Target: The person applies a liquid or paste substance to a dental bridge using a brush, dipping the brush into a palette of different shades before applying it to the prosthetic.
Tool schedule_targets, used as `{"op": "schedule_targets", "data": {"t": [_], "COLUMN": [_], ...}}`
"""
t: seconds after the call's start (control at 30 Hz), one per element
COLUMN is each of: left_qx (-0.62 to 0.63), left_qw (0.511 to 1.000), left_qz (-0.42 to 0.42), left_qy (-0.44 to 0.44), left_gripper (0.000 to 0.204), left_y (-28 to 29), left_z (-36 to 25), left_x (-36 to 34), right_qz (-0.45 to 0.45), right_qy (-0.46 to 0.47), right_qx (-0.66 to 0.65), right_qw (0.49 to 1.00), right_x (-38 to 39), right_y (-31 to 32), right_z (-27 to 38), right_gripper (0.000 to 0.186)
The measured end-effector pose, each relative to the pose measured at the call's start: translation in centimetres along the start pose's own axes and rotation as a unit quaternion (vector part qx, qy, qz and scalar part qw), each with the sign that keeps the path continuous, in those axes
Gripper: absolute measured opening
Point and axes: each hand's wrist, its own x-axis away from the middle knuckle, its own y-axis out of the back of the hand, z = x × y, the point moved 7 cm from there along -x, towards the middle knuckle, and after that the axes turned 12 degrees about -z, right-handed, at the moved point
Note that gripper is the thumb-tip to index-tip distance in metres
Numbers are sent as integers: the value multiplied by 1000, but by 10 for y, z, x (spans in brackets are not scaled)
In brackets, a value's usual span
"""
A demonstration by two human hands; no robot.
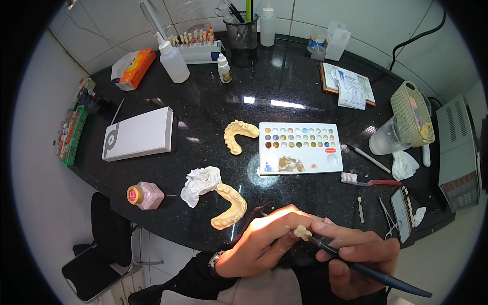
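Near the table's front edge, my left hand (262,241) is closed, pinching a small cream-coloured tooth crown (302,232) at its fingertips. My right hand (368,254) grips a slim brush (389,279) with a dark handle; its tip meets or nearly meets the crown. A thin pointed end shows by the left knuckles, too small to name. Ahead of the hands lies a white paint palette (323,165) with rows of coloured wells and brown smears. To the left are two tan dental arch models (235,208) (239,130), the nearer one touching crumpled white tissue (201,184).
Left stand a pink jar (146,195) and a white box (140,136). Bottles (175,66), a shade guide (195,52) and a mesh pen cup (241,38) line the back. Right are a toothbrush (371,181), a plastic cup (385,140), scissor-handled forceps (390,221) and a grey machine (457,147).
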Motion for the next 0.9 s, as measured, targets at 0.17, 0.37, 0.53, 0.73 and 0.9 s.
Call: {"op": "schedule_targets", "data": {"t": [0.17,0.37,0.53,0.73,0.9], "left_qx": [6,19,33,29,32], "left_qw": [1000,1000,999,1000,999], "left_qz": [3,1,-5,3,3], "left_qy": [-5,-9,5,1,1], "left_gripper": [27,28,28,28,26], "left_y": [0,-1,-1,-1,-2], "left_z": [0,-1,2,3,4], "left_x": [0,-1,0,1,0], "right_qz": [-1,-14,-4,-24,-59], "right_qy": [15,12,24,19,1], "right_qx": [-1,4,12,25,12], "right_qw": [1000,1000,1000,999,998], "right_x": [1,3,1,2,4], "right_y": [1,2,2,2,5], "right_z": [-2,-3,-4,-3,-4], "right_gripper": [29,32,32,34,36]}}
